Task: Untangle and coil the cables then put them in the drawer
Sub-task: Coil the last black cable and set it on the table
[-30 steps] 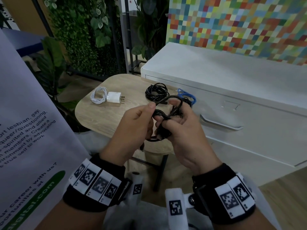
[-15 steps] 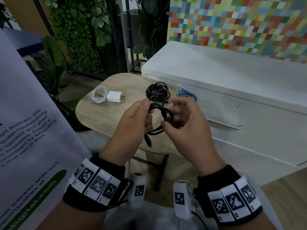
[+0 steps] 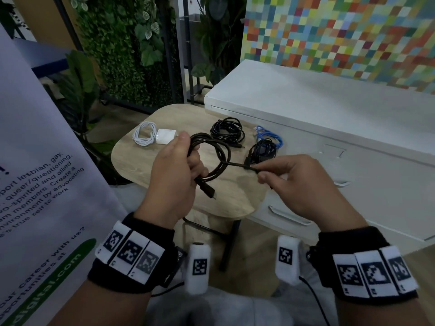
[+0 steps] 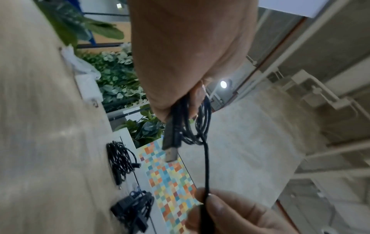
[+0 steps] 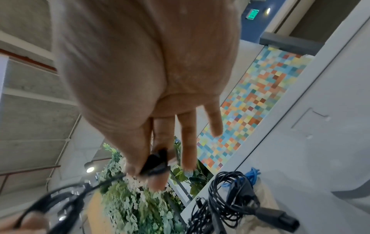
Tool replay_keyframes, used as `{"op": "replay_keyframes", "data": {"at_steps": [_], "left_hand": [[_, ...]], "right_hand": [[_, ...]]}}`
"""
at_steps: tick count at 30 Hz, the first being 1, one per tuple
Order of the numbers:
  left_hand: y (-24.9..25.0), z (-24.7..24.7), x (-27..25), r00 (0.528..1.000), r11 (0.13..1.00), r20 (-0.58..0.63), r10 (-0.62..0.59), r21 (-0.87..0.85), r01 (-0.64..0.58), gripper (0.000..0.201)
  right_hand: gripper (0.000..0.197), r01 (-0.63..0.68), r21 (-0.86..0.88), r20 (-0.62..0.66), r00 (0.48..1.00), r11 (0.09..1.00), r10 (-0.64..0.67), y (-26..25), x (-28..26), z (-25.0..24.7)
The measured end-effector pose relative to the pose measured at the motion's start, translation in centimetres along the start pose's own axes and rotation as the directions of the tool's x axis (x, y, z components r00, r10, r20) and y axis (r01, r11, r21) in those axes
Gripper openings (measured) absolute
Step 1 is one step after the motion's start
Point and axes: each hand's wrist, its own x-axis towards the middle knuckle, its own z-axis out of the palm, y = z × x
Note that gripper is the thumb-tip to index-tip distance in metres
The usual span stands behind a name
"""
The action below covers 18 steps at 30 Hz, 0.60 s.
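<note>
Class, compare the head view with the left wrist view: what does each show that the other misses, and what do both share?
Only the head view shows the white cable, the blue cable, the closed drawers and both wristbands. Only the left wrist view shows the ceiling lamp. Both show the left hand gripping the looped black cable, its USB plug hanging free, and the right hand pinching the other end.

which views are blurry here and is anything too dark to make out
Head view: sharp, dim, wide-angle curved edges. Left wrist view: table smeared, USB plug fairly clear. Right wrist view: black cable streaked by motion, right hand soft. Nothing too dark.
</note>
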Motion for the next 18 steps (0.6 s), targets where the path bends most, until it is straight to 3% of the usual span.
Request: {"op": "replay_keyframes", "data": {"at_steps": [3, 5, 7, 9, 12, 14, 15, 16, 18], "left_hand": [[0.3, 0.5, -0.7, 0.987, 0.974, 0.100, -0.128, -0.173, 0.144, 0.042], [0.4, 0.7, -1.0, 0.969, 0.945, 0.173, -0.177, -0.246, 0.217, 0.042], [0.3, 0.8, -1.2, 0.955, 0.922, 0.227, -0.190, -0.293, 0.253, 0.041], [0.0, 1.0, -1.3, 0.949, 0.907, 0.256, -0.185, -0.327, 0.265, 0.041], [-0.4, 1.3, -1.4, 0.953, 0.909, 0.245, -0.177, -0.331, 0.254, 0.041], [-0.6, 1.4, -1.4, 0.961, 0.924, 0.223, -0.166, -0.306, 0.230, 0.041], [-0.6, 1.4, -1.5, 0.963, 0.932, 0.216, -0.159, -0.289, 0.219, 0.041], [-0.7, 1.5, -1.5, 0.966, 0.941, 0.211, -0.151, -0.267, 0.206, 0.041], [-0.9, 1.9, -1.8, 0.971, 0.964, 0.200, -0.127, -0.206, 0.169, 0.041]], "right_hand": [[0.010, 0.129, -0.244, -0.215, 0.959, 0.961, -0.183, 0.4, 0.3, 1.1], [0.012, 0.141, -0.230, -0.272, 0.941, 0.963, -0.203, 0.5, 0.2, 2.0], [0.017, 0.137, 0.002, -0.298, 0.945, 0.991, -0.130, 0.2, 0.2, 2.9], [0.027, 0.074, 0.341, -0.203, 0.979, 0.937, -0.004, -0.6, 0.1, 4.1], [0.050, -0.021, 0.725, -0.002, 0.999, 0.689, 0.032, -1.5, 0.1, 4.9], [0.061, -0.085, 0.863, 0.090, 0.996, 0.498, 0.014, -1.9, -0.1, 4.2], [0.062, -0.088, 0.870, 0.101, 0.995, 0.485, 0.000, -2.0, -0.1, 3.9], [0.059, -0.070, 0.846, 0.089, 0.996, 0.529, -0.011, -2.1, -0.3, 3.8], [0.037, -0.015, 0.775, 0.022, 1.000, 0.632, -0.003, -2.3, -0.4, 4.2]]}}
